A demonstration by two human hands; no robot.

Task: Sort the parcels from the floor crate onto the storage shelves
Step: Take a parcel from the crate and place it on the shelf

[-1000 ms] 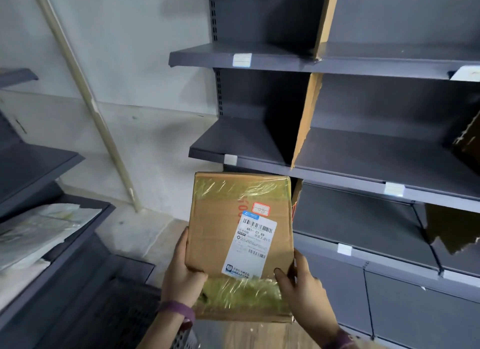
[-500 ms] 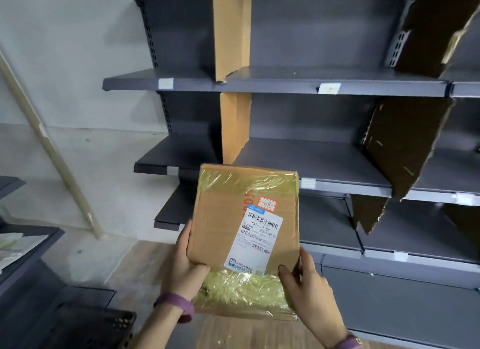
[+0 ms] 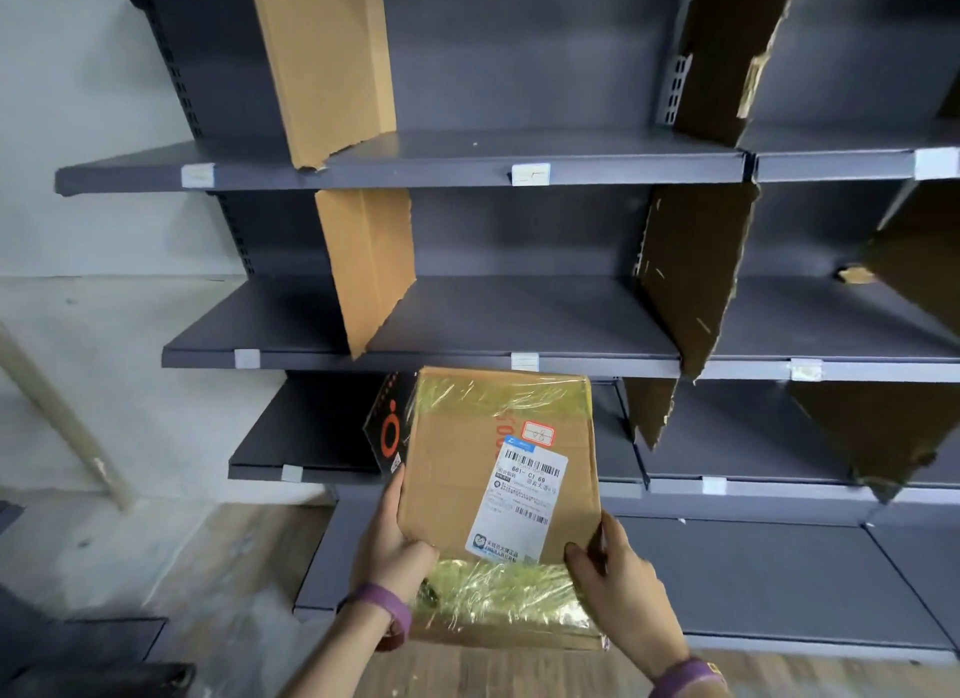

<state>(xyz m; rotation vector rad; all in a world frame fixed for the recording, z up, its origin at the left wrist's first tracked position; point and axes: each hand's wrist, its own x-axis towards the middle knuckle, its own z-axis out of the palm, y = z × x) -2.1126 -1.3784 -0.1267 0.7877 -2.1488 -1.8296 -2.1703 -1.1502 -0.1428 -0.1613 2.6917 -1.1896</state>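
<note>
A flat brown cardboard parcel (image 3: pixel 457 479) with yellow tape at both ends and a white shipping label faces me, held up in front of the grey storage shelves (image 3: pixel 519 328). My left hand (image 3: pixel 392 552) grips its lower left edge, thumb on the front. My right hand (image 3: pixel 618 588) grips its lower right corner, thumb on the taped end. The parcel's top edge is level with the front lip of the middle shelf. The floor crate is barely visible as a dark corner at the lower left.
Brown cardboard dividers (image 3: pixel 371 266) stand upright and split the shelves into bays; torn ones (image 3: pixel 691 276) are to the right. A black box with an orange mark (image 3: pixel 389 427) sits on the lower shelf behind the parcel. White tags line the shelf lips. A pale pole (image 3: pixel 62 411) leans at left.
The view has swung right and moved closer to the shelves. The parcel stays in both hands and now sits just in front of the middle and lower shelves.
</note>
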